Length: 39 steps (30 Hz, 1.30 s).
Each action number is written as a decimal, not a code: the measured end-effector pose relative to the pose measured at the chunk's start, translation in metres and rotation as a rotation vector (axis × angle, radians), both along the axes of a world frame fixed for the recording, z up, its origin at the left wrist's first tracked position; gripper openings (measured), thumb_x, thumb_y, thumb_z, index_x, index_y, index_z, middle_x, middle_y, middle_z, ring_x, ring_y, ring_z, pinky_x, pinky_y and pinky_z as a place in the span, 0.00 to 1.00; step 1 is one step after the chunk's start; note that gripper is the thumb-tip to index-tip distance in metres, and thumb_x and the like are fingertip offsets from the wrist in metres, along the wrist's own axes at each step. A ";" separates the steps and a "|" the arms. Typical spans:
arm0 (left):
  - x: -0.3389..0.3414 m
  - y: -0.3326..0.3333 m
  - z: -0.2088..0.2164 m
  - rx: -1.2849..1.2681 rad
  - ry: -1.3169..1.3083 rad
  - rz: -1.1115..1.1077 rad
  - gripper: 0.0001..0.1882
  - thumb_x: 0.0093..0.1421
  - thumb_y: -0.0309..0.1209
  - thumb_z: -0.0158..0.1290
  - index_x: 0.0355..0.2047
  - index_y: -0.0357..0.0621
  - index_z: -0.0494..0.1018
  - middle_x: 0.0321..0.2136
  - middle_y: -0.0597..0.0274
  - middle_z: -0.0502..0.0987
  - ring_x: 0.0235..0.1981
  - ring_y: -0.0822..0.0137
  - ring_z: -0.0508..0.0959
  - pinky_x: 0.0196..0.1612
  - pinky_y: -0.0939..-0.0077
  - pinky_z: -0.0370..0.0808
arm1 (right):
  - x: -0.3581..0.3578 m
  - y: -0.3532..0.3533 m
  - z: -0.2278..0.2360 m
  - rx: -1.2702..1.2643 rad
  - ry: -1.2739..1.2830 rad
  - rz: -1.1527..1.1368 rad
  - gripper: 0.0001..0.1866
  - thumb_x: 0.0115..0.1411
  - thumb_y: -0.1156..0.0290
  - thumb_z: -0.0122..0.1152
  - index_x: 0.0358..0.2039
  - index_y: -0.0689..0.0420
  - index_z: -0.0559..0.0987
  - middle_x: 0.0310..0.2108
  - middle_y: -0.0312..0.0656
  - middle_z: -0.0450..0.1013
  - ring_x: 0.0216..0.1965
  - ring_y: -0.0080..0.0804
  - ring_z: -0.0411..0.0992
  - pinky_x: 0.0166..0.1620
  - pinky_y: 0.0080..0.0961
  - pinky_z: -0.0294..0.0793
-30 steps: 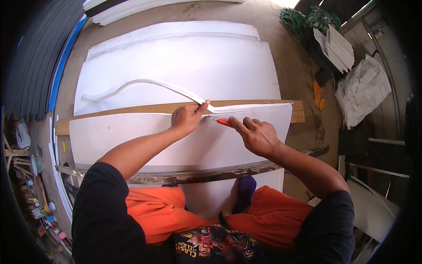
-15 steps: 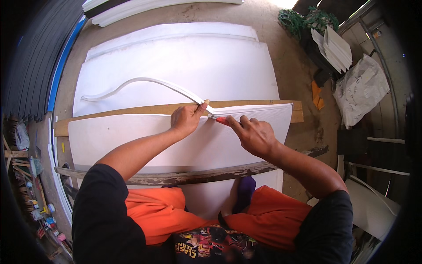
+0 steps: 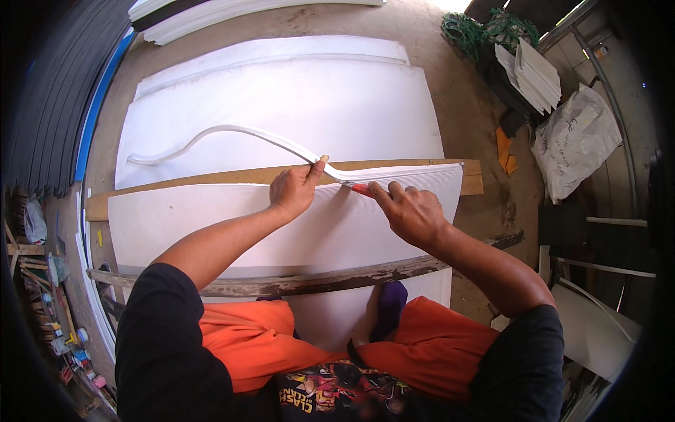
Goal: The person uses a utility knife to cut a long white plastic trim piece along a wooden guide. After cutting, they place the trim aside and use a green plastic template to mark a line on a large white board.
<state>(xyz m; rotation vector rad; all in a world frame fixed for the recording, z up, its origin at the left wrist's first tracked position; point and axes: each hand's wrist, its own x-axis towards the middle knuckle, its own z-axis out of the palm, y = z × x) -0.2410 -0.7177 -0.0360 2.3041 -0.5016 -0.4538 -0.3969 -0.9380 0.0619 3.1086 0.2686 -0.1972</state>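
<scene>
My left hand (image 3: 296,188) pinches a narrow white strip (image 3: 242,129) between thumb and fingers. From there the strip curves up and away to the far left, while its right part still runs along the far edge of a white foam-like sheet (image 3: 211,218). In my right hand (image 3: 415,211) is a red utility knife (image 3: 362,190), its blade at the sheet's edge where the strip parts from it. A flat wooden board (image 3: 151,187) lies under that edge. Across the near part of the sheet rests a worn wooden plank (image 3: 330,280).
Further large white sheets (image 3: 295,91) lie beyond the board. Dark panels (image 3: 49,91) stand along the left. At the right are a white sack (image 3: 576,144), stacked white pieces (image 3: 531,77) and green netting (image 3: 485,32). My feet stand by the plank.
The knife and my right hand have shifted slightly to the right along the sheet's edge. My left hand still holds the strip in nearly the same place.
</scene>
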 end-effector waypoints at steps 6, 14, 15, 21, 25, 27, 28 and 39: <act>0.003 0.003 -0.004 0.017 0.009 0.033 0.41 0.72 0.69 0.37 0.32 0.46 0.84 0.17 0.54 0.75 0.24 0.51 0.79 0.30 0.54 0.72 | -0.008 -0.031 0.005 -0.004 0.013 -0.081 0.23 0.66 0.74 0.55 0.63 0.51 0.75 0.33 0.47 0.79 0.28 0.44 0.82 0.27 0.42 0.81; 0.010 -0.016 0.032 0.247 0.097 -0.253 0.43 0.65 0.67 0.52 0.74 0.61 0.64 0.27 0.58 0.83 0.37 0.57 0.85 0.44 0.60 0.78 | -0.028 -0.068 0.004 0.164 -0.047 -0.129 0.19 0.69 0.63 0.63 0.59 0.47 0.78 0.34 0.43 0.79 0.30 0.46 0.80 0.30 0.42 0.79; 0.012 -0.021 0.018 0.152 0.081 -0.302 0.43 0.65 0.66 0.53 0.74 0.60 0.64 0.32 0.55 0.84 0.40 0.56 0.85 0.47 0.59 0.78 | -0.033 -0.070 0.001 0.186 -0.052 -0.138 0.19 0.69 0.64 0.63 0.59 0.47 0.79 0.34 0.43 0.79 0.31 0.46 0.80 0.30 0.42 0.79; 0.026 -0.053 -0.031 0.054 0.134 -0.379 0.34 0.63 0.60 0.60 0.62 0.55 0.77 0.47 0.50 0.85 0.52 0.54 0.83 0.56 0.60 0.78 | -0.046 -0.063 -0.005 0.283 0.016 -0.063 0.18 0.69 0.64 0.62 0.59 0.48 0.78 0.33 0.43 0.78 0.31 0.47 0.80 0.30 0.42 0.79; 0.026 -0.073 -0.025 0.002 0.230 -0.273 0.34 0.64 0.60 0.60 0.51 0.40 0.83 0.40 0.52 0.86 0.44 0.58 0.84 0.48 0.64 0.79 | -0.050 -0.065 -0.011 0.261 0.018 -0.093 0.17 0.71 0.62 0.58 0.59 0.47 0.76 0.32 0.45 0.78 0.30 0.48 0.81 0.29 0.44 0.78; 0.023 -0.078 -0.033 -0.064 0.204 -0.216 0.35 0.64 0.61 0.59 0.48 0.38 0.83 0.37 0.54 0.86 0.41 0.61 0.84 0.45 0.65 0.78 | -0.047 -0.065 -0.017 0.214 -0.018 -0.138 0.17 0.72 0.60 0.58 0.59 0.46 0.76 0.32 0.45 0.78 0.30 0.47 0.81 0.29 0.44 0.78; 0.021 -0.078 -0.031 -0.090 0.193 -0.185 0.35 0.65 0.62 0.59 0.47 0.37 0.83 0.35 0.55 0.86 0.39 0.62 0.84 0.44 0.66 0.78 | -0.043 -0.062 -0.018 0.213 -0.027 -0.151 0.17 0.72 0.60 0.58 0.59 0.45 0.75 0.32 0.45 0.78 0.30 0.47 0.81 0.29 0.44 0.78; -0.003 -0.067 -0.016 -0.265 0.189 -0.094 0.30 0.70 0.59 0.54 0.47 0.43 0.83 0.28 0.60 0.84 0.32 0.66 0.86 0.36 0.69 0.76 | -0.019 -0.044 -0.011 0.176 -0.061 -0.196 0.13 0.71 0.58 0.58 0.52 0.47 0.77 0.30 0.47 0.78 0.27 0.49 0.81 0.27 0.48 0.79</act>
